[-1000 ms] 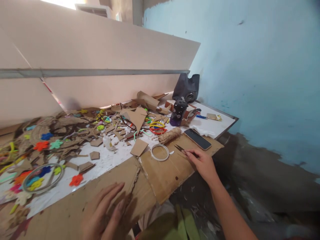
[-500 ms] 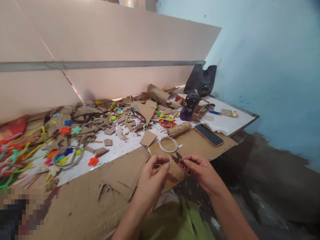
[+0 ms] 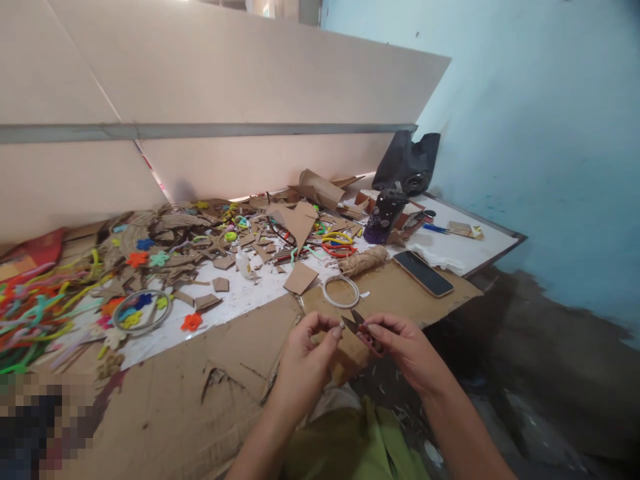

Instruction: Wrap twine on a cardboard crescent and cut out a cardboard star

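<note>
Snips (image 3: 356, 322) logged low mid-frame, just off near edge of surface (image 3: 260, 293), clear of the clutter, leaving room for both hands. Sweeping left to right: pipe cleaners (image 3: 30, 313) heaped at far left; orange flower (image 3: 191, 322) lying loose on white top, near cardboard scraps; cardboard sheet (image 3: 240, 347) spread along near edge, probably as a work mat. Left hand (image 3: 305, 360) raised, thumb and forefinger pinched shut right at the blade tip; pinched item too small to tell. Right hand (image 3: 405, 350) closed round the handles, tip aimed left at that pinch, probably to keep blades and fingertips close together. Behind the hands: white ring (image 3: 341, 307) and twine spool (image 3: 363, 260) kept near; phone (image 3: 423, 273) laid flat on cardboard, apart from scraps; dark bottle (image 3: 383, 217) upright; black bag (image 3: 407, 163) slumped at far corner by the wall.
</note>
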`<state>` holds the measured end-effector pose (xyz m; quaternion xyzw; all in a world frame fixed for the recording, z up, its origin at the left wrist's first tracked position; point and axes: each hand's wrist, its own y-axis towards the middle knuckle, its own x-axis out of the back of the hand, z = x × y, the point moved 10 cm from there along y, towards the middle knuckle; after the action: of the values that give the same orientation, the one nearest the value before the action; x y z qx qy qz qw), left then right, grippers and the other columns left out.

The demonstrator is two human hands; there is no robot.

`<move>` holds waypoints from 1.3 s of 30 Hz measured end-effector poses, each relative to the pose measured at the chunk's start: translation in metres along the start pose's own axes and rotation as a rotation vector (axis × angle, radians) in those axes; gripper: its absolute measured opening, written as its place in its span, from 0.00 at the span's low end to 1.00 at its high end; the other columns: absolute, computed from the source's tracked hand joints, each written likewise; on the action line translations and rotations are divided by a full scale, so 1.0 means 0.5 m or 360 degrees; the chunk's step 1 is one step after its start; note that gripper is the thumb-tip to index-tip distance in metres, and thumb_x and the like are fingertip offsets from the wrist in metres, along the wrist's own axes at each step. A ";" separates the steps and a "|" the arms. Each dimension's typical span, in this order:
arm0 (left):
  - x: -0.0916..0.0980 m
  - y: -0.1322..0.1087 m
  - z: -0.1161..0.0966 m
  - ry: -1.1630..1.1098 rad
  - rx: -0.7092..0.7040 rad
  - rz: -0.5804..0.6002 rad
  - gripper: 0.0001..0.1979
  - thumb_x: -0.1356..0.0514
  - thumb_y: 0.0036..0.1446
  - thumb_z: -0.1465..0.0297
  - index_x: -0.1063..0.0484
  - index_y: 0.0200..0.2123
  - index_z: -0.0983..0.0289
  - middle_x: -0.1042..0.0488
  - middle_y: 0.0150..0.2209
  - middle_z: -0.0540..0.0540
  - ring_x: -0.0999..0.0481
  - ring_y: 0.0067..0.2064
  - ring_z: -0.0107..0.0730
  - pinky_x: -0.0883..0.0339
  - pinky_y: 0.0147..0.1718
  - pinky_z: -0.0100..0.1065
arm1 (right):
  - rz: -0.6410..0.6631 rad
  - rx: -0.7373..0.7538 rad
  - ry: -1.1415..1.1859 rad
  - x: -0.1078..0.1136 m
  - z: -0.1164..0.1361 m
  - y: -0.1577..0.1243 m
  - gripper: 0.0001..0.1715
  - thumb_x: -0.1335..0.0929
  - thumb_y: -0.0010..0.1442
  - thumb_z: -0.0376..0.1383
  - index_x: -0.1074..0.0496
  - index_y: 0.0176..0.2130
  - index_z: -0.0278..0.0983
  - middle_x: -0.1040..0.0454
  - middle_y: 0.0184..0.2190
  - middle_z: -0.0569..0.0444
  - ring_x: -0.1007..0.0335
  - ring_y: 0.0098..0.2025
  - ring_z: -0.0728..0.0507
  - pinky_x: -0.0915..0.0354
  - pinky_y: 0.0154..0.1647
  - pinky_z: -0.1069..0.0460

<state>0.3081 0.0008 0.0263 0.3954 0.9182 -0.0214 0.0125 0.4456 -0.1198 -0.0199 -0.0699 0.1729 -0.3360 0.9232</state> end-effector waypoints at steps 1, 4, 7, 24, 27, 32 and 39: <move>0.003 0.001 0.001 -0.0004 -0.0002 -0.0015 0.09 0.37 0.55 0.62 0.23 0.31 0.62 0.23 0.31 0.53 0.26 0.35 0.36 0.34 0.34 0.33 | 0.0006 -0.0005 0.0000 -0.003 -0.001 -0.001 0.22 0.16 0.43 0.50 0.15 0.32 0.38 0.17 0.29 0.50 0.29 0.26 0.50 0.41 0.24 0.58; 0.012 0.004 0.004 -0.0041 -0.0009 -0.0068 0.08 0.35 0.55 0.63 0.25 0.30 0.62 0.24 0.31 0.54 0.26 0.35 0.37 0.34 0.34 0.32 | 0.0039 0.0000 0.0011 -0.009 0.001 -0.002 0.23 0.16 0.44 0.50 0.16 0.31 0.37 0.19 0.27 0.51 0.34 0.23 0.51 0.44 0.21 0.58; 0.020 0.007 0.018 -0.0122 0.0040 -0.0108 0.11 0.32 0.53 0.60 0.25 0.29 0.62 0.25 0.28 0.53 0.26 0.31 0.35 0.36 0.29 0.31 | -0.0009 0.0070 -0.0054 0.019 0.014 0.008 0.23 0.17 0.46 0.51 0.17 0.32 0.37 0.21 0.26 0.51 0.36 0.23 0.51 0.45 0.21 0.58; 0.046 -0.002 0.063 -0.0325 0.0229 -0.0153 0.22 0.27 0.47 0.51 0.23 0.33 0.63 0.26 0.25 0.50 0.30 0.24 0.29 0.37 0.25 0.29 | -0.0360 0.1025 -0.2114 0.119 0.138 0.121 0.13 0.33 0.64 0.32 0.19 0.43 0.40 0.19 0.45 0.46 0.26 0.49 0.36 0.33 0.51 0.42; 0.053 -0.002 0.065 -0.0331 0.0224 -0.0165 0.22 0.26 0.46 0.52 0.24 0.32 0.63 0.25 0.26 0.51 0.29 0.25 0.30 0.36 0.25 0.30 | -0.0124 0.1065 -0.2252 0.073 0.126 0.139 0.13 0.33 0.64 0.29 0.19 0.41 0.40 0.19 0.41 0.48 0.25 0.45 0.37 0.33 0.47 0.45; 0.064 -0.003 0.065 -0.0354 0.0244 -0.0202 0.22 0.26 0.46 0.52 0.24 0.32 0.63 0.25 0.26 0.51 0.28 0.25 0.30 0.35 0.26 0.30 | 0.0096 0.1094 -0.2415 0.051 0.128 0.151 0.11 0.32 0.64 0.27 0.19 0.39 0.38 0.20 0.38 0.48 0.25 0.41 0.38 0.35 0.43 0.47; 0.055 -0.003 0.062 -0.0385 0.0276 -0.0189 0.21 0.26 0.46 0.53 0.24 0.33 0.62 0.25 0.25 0.50 0.28 0.25 0.30 0.35 0.26 0.30 | 0.0232 0.1117 -0.2466 0.043 0.128 0.146 0.10 0.33 0.67 0.29 0.21 0.38 0.38 0.21 0.37 0.48 0.25 0.40 0.39 0.36 0.42 0.47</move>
<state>0.2884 0.0185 -0.0059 0.3345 0.9265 -0.1488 0.0874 0.5277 -0.0770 0.0162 0.0214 -0.6175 -0.1671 0.7683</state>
